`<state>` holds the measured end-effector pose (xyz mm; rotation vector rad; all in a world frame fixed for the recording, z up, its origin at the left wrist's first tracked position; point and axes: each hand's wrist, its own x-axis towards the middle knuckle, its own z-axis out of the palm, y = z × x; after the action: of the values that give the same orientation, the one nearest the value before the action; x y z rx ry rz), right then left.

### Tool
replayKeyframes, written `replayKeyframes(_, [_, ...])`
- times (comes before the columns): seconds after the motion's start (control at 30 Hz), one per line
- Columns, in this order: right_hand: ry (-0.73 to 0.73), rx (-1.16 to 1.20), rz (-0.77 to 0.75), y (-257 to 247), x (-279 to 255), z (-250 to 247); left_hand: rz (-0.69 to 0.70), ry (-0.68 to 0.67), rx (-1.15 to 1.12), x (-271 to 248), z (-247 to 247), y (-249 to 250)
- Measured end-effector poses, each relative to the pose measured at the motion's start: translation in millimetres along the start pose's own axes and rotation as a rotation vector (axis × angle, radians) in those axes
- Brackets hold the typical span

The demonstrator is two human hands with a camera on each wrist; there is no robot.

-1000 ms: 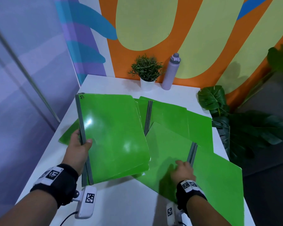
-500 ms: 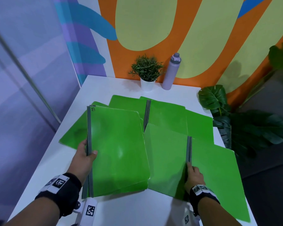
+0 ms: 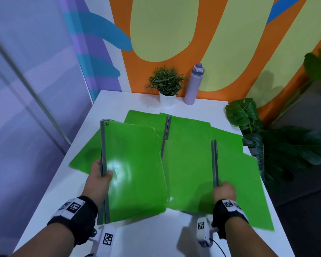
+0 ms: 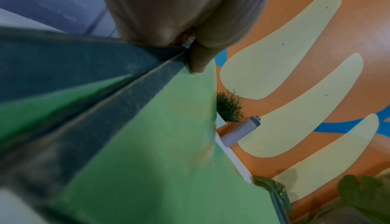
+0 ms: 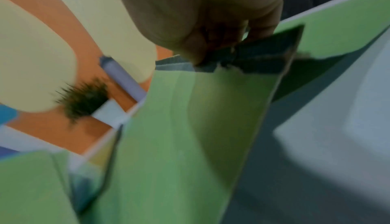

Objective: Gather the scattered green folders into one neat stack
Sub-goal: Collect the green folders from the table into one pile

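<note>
Several green folders with grey spines lie spread over the white table [image 3: 148, 236]. My left hand [image 3: 100, 175] grips the grey spine of a small stack of folders [image 3: 133, 171], lifted at the left; in the left wrist view the thumb [image 4: 198, 61] presses on the stack's cover [image 4: 160, 144]. My right hand [image 3: 223, 190] pinches the near end of the spine of another folder [image 3: 185, 173], raised so its spine stands up; in the right wrist view that folder [image 5: 185, 144] hangs from the fingers [image 5: 261, 22]. More folders [image 3: 189, 128] lie flat behind.
A small potted plant [image 3: 167, 86] and a lilac bottle [image 3: 194, 84] stand at the table's back edge against the orange and yellow wall. Large leafy plants [image 3: 278, 143] stand off the table's right side. One folder [image 3: 248, 191] overhangs toward the right edge.
The left hand's stack has come down and nearer. The right hand went from lying on the folder to pinching its spine and lifting it, sliding toward the near edge.
</note>
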<state>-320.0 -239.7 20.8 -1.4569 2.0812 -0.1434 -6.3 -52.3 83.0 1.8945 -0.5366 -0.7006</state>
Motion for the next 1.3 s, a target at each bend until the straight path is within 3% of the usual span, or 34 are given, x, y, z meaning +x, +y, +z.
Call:
replayKeyframes(0.07, [0.139, 0.136, -0.117, -29.6, -10.8, -25.6, 0.028, 0.062, -0.009, 3.8, -0.9, 6.4])
replayKeyframes(0.2, [0.267, 0.35, -0.424, -92.2, -55.2, -72.5, 0.042, 0.125, -0.062, 16.7, -4.0, 16.8])
replayKeyframes(0.27, [0.319, 0.333, -0.573, -113.8, -78.1, -83.9, 0.043, 0.117, -0.103, 18.9, -2.0, 23.1])
replayKeyframes(0.37, [0.346, 0.121, -0.802, -129.5, -106.6, -79.6, 0.03, 0.067, -0.161, 13.3, 6.6, 29.2])
replayKeyframes(0.5, [0.101, -0.264, -0.979, -121.0, -123.7, -31.5, -0.007, -0.048, -0.163, -0.7, 17.4, 25.2])
replayKeyframes(0.6, [-0.099, -0.425, -1.073, -102.8, -131.4, 6.1, -0.056, -0.117, -0.152, -7.6, 21.6, 15.8])
replayKeyframes(0.73, [-0.247, -0.472, -1.176, -82.3, -142.5, 44.8, -0.119, -0.187, -0.178, -10.2, 25.4, 0.9])
replayKeyframes(0.87, [-0.348, -0.422, -1.259, -76.3, -137.0, 51.5, -0.151, -0.128, -0.109, -2.5, 23.5, -7.5])
replayKeyframes(0.97, [-0.413, -0.257, -1.146, -74.4, -118.9, 42.2, -0.189, -0.155, -0.142, 5.6, 19.8, -11.7])
replayKeyframes(1.1, [-0.21, 0.003, -0.765, -74.2, -75.3, 28.5, -0.149, -0.26, -0.217, 12.1, 14.0, -2.2])
replayKeyframes(1.2, [-0.355, 0.343, -0.398, -73.9, -50.6, 6.8, -0.097, -0.35, -0.236, 11.9, 13.6, 13.1])
replayKeyframes(1.3, [-0.474, 0.577, -0.204, -59.8, -34.0, -6.4, -0.049, -0.432, -0.176, 15.5, 21.2, 15.1])
